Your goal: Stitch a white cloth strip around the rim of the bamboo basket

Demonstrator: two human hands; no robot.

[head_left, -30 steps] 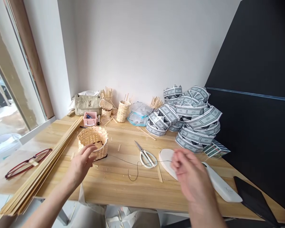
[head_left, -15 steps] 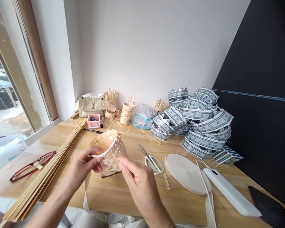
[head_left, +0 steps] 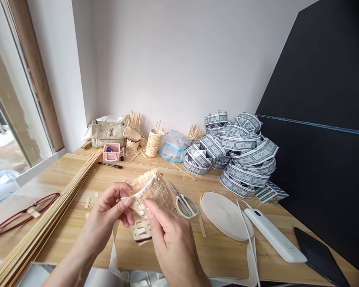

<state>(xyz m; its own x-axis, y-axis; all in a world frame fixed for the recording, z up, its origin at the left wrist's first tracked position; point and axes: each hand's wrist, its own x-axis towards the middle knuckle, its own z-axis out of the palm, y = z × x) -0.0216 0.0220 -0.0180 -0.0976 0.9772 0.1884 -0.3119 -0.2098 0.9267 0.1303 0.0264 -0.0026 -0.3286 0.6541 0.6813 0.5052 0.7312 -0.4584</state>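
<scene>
Both my hands hold a small woven bamboo basket (head_left: 157,193) in the air above the table, tilted, its white-bound rim (head_left: 143,188) toward me and upward. My left hand (head_left: 109,209) grips the near side, with fingers and thumb around the rim. My right hand (head_left: 169,239) presses on the weave, its fingertips at the rim, and hides part of the basket. A dark thread shows at the basket's lower edge (head_left: 143,239). The basket's inside is mostly hidden.
On the wooden table (head_left: 62,239) lie long bamboo strips (head_left: 48,215), red glasses (head_left: 25,215), scissors (head_left: 184,207), a white oval disc (head_left: 224,215) and a white power bank (head_left: 275,235). A heap of printed paper bands (head_left: 245,151) rises at the back right.
Over the last second both hands lifted the basket off the table. Since half a second ago it has turned, its rim tilting up toward the right, and my right hand has moved closer to the rim.
</scene>
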